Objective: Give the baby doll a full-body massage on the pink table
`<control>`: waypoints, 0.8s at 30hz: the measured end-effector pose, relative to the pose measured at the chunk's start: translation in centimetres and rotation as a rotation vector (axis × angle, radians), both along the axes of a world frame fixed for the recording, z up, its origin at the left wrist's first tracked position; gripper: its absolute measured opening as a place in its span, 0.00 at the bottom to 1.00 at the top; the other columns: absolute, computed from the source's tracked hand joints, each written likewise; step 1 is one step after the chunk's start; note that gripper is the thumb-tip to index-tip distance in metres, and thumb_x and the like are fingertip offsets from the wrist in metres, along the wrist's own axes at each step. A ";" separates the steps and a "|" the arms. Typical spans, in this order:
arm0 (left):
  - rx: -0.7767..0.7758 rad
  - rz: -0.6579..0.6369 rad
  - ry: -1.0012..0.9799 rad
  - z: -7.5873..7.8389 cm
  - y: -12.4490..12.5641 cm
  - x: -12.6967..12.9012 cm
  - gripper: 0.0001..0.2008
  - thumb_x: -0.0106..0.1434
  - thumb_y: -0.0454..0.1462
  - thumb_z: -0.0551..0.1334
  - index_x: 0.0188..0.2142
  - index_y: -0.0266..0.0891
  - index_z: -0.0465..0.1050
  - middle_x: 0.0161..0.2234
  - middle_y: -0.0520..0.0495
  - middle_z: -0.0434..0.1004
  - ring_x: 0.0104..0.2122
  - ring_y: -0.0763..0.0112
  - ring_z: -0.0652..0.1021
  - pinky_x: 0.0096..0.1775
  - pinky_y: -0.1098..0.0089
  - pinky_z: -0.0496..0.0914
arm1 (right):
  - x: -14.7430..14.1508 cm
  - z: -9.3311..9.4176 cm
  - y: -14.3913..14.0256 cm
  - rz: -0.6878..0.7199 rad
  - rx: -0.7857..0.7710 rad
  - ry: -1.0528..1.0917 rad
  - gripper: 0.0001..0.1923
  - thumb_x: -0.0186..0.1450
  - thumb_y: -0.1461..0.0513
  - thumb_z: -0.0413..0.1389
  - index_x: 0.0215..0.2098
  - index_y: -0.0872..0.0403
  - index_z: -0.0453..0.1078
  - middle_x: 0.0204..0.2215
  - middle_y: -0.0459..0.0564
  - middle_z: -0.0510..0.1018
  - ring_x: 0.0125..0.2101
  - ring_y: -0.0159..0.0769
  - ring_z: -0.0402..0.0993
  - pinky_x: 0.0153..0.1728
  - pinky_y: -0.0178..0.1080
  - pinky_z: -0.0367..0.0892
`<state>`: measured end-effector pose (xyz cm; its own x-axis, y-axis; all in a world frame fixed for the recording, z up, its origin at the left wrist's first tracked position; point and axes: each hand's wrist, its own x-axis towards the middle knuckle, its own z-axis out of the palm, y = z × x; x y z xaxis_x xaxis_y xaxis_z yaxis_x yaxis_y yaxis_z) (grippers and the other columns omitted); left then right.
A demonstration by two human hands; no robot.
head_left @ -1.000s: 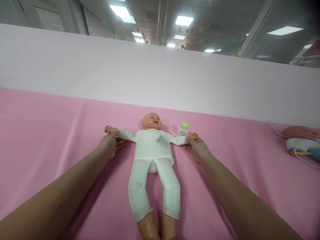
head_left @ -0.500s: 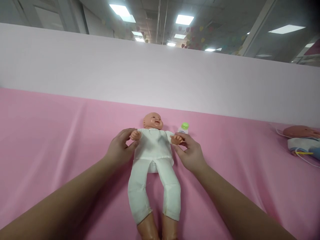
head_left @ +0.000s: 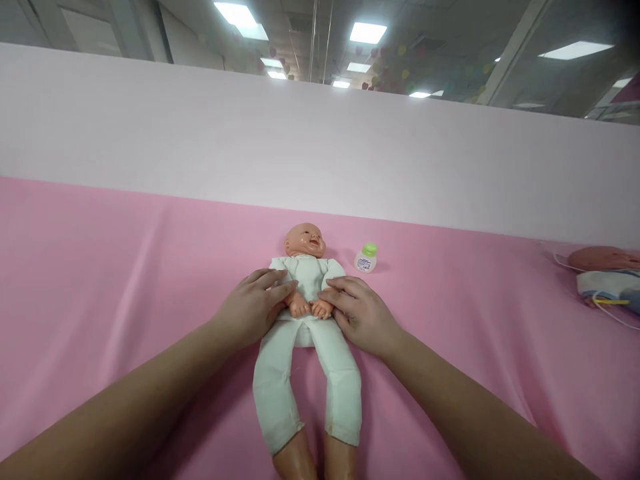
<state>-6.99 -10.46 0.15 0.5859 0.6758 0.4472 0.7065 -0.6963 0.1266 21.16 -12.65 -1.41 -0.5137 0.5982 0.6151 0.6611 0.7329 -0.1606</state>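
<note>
A baby doll [head_left: 314, 272] in a white top and trousers lies on its back, head away from me. Its bent arms meet over the belly. My left hand [head_left: 253, 303] is closed loosely round the doll's arm on the left side, fingers over the sleeve and forearm. On the other side, my right hand [head_left: 363, 310] holds the doll's other arm, its fingers across the forearm near the wrist. Both small doll hands show between my hands, nearly touching. The undersides of the doll's arms are hidden.
A small clear bottle [head_left: 365, 260] with a green cap stands right of the doll's head. Another doll [head_left: 603, 260] lies at the far right, with blue and white cloth and a thin white tube. Pink sheeting [head_left: 125, 267] covers the surface, backed by a white wall [head_left: 320, 153].
Both my hands have brought the doll's arms inward and down, from out at its sides to over its belly. The bottle is now uncovered.
</note>
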 end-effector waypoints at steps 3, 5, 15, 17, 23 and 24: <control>0.012 -0.030 0.039 0.1 -0.1 0.2 0.20 0.74 0.36 0.54 0.60 0.41 0.77 0.60 0.38 0.77 0.61 0.51 0.74 0.64 0.49 0.67 | -0.1 -0.2 0.0 0.017 -0.003 0.022 0.20 0.68 0.70 0.54 0.53 0.48 0.77 0.53 0.56 0.79 0.55 0.50 0.74 0.56 0.56 0.74; 0.005 -0.008 0.029 0.0 -0.2 0.2 0.20 0.74 0.37 0.54 0.60 0.40 0.77 0.61 0.38 0.77 0.61 0.50 0.74 0.63 0.49 0.67 | -0.1 -0.4 0.1 0.018 -0.017 0.069 0.20 0.67 0.71 0.55 0.53 0.49 0.77 0.54 0.56 0.79 0.55 0.49 0.74 0.56 0.57 0.73; -0.353 0.203 -0.503 0.2 0.5 -1.3 0.18 0.69 0.48 0.61 0.56 0.49 0.76 0.56 0.45 0.80 0.56 0.50 0.79 0.56 0.55 0.73 | 1.8 -1.0 1.5 -0.169 -0.386 0.839 0.15 0.67 0.55 0.62 0.51 0.48 0.70 0.50 0.52 0.81 0.53 0.46 0.79 0.53 0.53 0.77; -0.463 0.260 -0.696 0.0 1.1 -1.9 0.17 0.68 0.50 0.63 0.51 0.47 0.77 0.51 0.45 0.83 0.52 0.51 0.81 0.54 0.57 0.74 | 2.9 -1.1 2.3 -0.288 -0.465 0.997 0.21 0.65 0.51 0.65 0.52 0.49 0.70 0.51 0.53 0.81 0.52 0.47 0.80 0.53 0.53 0.78; -0.787 0.397 -1.254 -0.5 3.7 -3.6 0.17 0.66 0.48 0.67 0.48 0.40 0.74 0.48 0.39 0.82 0.44 0.56 0.84 0.49 0.57 0.78 | 5.9 -1.5 4.5 -0.462 -0.647 1.266 0.25 0.58 0.52 0.71 0.48 0.52 0.71 0.45 0.52 0.83 0.43 0.45 0.84 0.46 0.49 0.83; -0.829 0.451 -1.316 -0.6 4.0 -3.8 0.17 0.67 0.47 0.67 0.49 0.39 0.73 0.45 0.39 0.82 0.41 0.57 0.84 0.48 0.57 0.79 | 6.2 -1.6 4.7 -0.500 -0.696 1.289 0.24 0.58 0.53 0.71 0.47 0.52 0.71 0.43 0.52 0.83 0.40 0.44 0.85 0.44 0.48 0.84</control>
<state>-10.77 -6.43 -0.46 -0.1902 0.9763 -0.1034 -0.0719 0.0912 0.9932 27.35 -7.92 -3.03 0.4601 0.8878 0.0058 -0.0421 0.0283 -0.9987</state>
